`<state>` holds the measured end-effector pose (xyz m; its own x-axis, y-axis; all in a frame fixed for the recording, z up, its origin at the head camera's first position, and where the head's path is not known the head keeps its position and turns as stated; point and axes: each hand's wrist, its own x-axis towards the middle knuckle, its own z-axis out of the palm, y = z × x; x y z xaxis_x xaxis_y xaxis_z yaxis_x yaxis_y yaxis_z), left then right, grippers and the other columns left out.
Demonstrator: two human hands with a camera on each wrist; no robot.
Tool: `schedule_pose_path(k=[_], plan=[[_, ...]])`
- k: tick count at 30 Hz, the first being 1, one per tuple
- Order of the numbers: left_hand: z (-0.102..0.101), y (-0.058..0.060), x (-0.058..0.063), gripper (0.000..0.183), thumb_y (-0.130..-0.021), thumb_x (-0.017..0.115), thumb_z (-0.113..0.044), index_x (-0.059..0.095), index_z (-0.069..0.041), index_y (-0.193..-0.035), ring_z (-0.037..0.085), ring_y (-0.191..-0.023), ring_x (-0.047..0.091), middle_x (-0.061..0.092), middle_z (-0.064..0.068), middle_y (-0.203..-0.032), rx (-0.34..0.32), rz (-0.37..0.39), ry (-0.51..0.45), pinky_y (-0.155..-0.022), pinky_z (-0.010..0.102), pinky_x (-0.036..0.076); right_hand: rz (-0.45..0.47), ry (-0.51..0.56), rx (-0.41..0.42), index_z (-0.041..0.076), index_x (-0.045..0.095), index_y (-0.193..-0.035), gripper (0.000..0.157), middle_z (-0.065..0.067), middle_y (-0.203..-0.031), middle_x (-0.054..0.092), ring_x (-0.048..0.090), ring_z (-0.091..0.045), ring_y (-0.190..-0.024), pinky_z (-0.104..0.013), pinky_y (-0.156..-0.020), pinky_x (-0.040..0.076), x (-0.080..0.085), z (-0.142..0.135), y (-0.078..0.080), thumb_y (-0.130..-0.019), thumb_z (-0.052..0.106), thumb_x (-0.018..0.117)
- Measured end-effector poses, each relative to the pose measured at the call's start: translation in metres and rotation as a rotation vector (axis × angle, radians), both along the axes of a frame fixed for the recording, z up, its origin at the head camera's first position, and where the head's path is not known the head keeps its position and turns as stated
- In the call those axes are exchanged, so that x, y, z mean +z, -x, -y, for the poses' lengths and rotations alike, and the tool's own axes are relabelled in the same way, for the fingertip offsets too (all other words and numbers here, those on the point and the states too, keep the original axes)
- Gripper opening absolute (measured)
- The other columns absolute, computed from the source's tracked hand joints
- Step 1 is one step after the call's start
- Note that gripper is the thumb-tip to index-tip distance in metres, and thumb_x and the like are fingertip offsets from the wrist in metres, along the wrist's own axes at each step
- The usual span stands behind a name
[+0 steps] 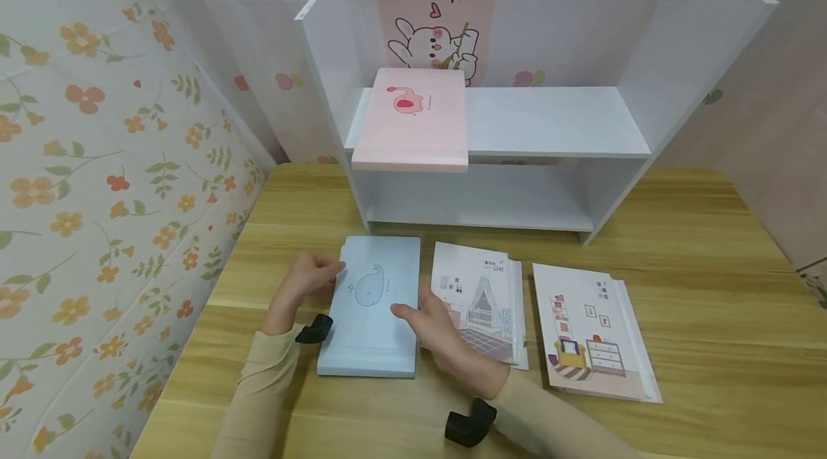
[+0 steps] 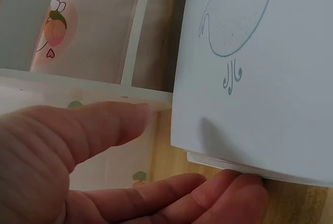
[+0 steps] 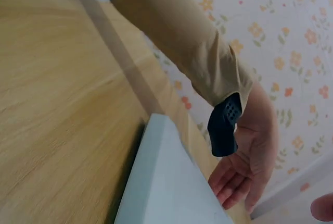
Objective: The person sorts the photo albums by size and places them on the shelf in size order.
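A light blue book [image 1: 368, 330] with a whale drawing lies flat on the wooden table. Another layer shows under its cover along the left edge; I cannot tell whether it is a second book. My left hand [image 1: 310, 278] is at the far left edge, fingertips touching the side, the thumb held apart in the left wrist view. On the right side is my right hand [image 1: 442, 333], its thumb over the cover and its other fingers partly hidden. The right wrist view shows the book's pale spine [image 3: 151, 166] and the left hand [image 3: 252, 153] beyond it.
A white shelf [image 1: 543, 121] stands behind, with a pink elephant book [image 1: 420, 128] lying on its upper board and jutting out in front. Right of the blue book lie two white illustrated books [image 1: 478, 272] [image 1: 575, 301], each with a layer sticking out. A floral curtain [image 1: 97, 157] borders the left.
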<state>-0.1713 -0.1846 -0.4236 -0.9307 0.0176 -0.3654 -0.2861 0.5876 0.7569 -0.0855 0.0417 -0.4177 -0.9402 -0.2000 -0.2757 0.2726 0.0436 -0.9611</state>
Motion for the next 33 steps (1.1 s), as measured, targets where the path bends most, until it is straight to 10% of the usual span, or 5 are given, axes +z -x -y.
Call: schedule_pose_path(k=[17,33], plan=[[-0.001,0.001,-0.005,0.03,-0.088,0.063,-0.021,0.07,0.008,-0.082,0.017,-0.054,0.06,0.064,0.009,-0.068,-0.016,0.048,0.062,-0.055,0.032,0.054,0.374,0.211,-0.101,-0.011,-0.001,-0.144,0.087,-0.026,-0.151,-0.003,0.004,-0.043,-0.138,-0.059,-0.107,0.016,0.011,0.002,0.022,-0.084,0.013,0.059],[0.004,0.003,-0.006,0.036,-0.085,0.066,-0.019,0.05,-0.006,-0.055,0.013,-0.045,0.039,0.033,-0.003,-0.048,-0.018,0.049,0.124,-0.045,0.024,0.034,0.415,0.296,-0.065,-0.009,0.011,-0.143,0.074,-0.027,-0.151,0.003,0.003,-0.042,-0.138,-0.065,-0.096,0.031,0.011,0.003,0.029,-0.086,0.011,0.054]])
